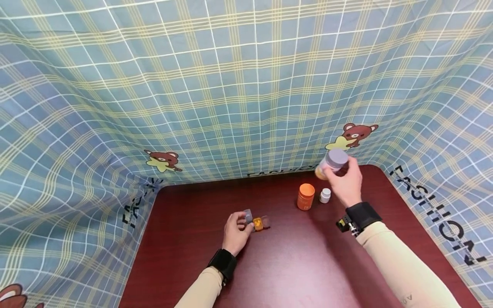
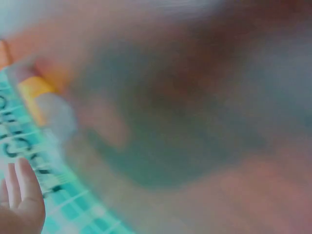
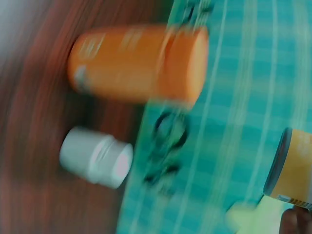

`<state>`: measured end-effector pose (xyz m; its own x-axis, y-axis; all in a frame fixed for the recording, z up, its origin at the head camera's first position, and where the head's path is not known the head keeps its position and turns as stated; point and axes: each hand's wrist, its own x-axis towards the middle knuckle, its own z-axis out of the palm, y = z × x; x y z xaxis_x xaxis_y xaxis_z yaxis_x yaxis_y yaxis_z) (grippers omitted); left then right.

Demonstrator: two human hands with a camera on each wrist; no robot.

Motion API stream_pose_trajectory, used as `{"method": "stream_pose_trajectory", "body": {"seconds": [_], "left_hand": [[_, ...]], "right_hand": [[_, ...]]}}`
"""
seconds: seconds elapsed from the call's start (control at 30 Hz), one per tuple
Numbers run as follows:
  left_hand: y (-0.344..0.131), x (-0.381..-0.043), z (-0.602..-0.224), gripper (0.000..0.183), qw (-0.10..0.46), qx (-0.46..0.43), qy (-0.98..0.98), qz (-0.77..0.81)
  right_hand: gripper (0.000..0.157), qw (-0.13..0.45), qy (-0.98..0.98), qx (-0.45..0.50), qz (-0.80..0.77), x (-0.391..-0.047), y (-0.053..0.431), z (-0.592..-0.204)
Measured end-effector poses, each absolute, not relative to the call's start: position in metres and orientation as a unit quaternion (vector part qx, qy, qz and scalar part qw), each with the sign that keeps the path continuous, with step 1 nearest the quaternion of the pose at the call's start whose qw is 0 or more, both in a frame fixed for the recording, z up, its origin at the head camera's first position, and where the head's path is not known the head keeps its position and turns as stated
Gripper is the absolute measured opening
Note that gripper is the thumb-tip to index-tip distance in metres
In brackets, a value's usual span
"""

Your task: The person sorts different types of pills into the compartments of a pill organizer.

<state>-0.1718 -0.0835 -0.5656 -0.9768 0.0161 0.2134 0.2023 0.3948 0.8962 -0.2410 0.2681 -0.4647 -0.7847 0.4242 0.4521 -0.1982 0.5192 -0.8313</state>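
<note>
My left hand (image 1: 235,235) rests at the table and grips the left end of a small pill organizer (image 1: 258,224), with thumb and index finger around its grey compartment. An orange compartment stands in the middle, with yellowish contents, and a reddish clear flap is at the right. The left wrist view is mostly blurred; the organizer (image 2: 35,92) appears at its left edge. Raised above the back right of the table, my right hand (image 1: 348,182) holds a supplement bottle (image 1: 337,159) with a greyish-purple lid, tilted. Part of this bottle (image 3: 298,168) enters the right wrist view.
An orange bottle (image 1: 306,197) stands on the dark red table (image 1: 185,248), left of a small white bottle (image 1: 325,195). Both are below and left of my right hand. Plaid cloth (image 1: 239,107) hangs around the back and sides of the table.
</note>
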Motion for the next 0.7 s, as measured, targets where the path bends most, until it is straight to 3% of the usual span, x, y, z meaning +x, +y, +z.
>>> {"method": "stream_pose_trajectory", "body": {"seconds": [0.23,0.43,0.57,0.7], "left_hand": [[-0.063,-0.175,-0.535,0.043,0.136,-0.145,-0.816,-0.542],[-0.058,-0.173,-0.52,0.063,0.164,-0.198,-0.821,-0.509],[-0.056,-0.17,-0.517,0.075,0.169,-0.212,-0.828,-0.49],[-0.053,-0.166,-0.517,0.074,0.189,-0.215,-0.825,-0.486]], "right_hand": [[0.057,0.265,-0.821,0.039,0.504,-0.216,0.201,-0.457],[0.055,0.19,-0.815,0.1,0.538,-0.196,0.159,-0.469],[0.057,0.172,-0.829,0.124,0.518,-0.184,0.141,-0.478],[0.058,0.158,-0.831,0.15,0.511,-0.173,0.125,-0.482]]}}
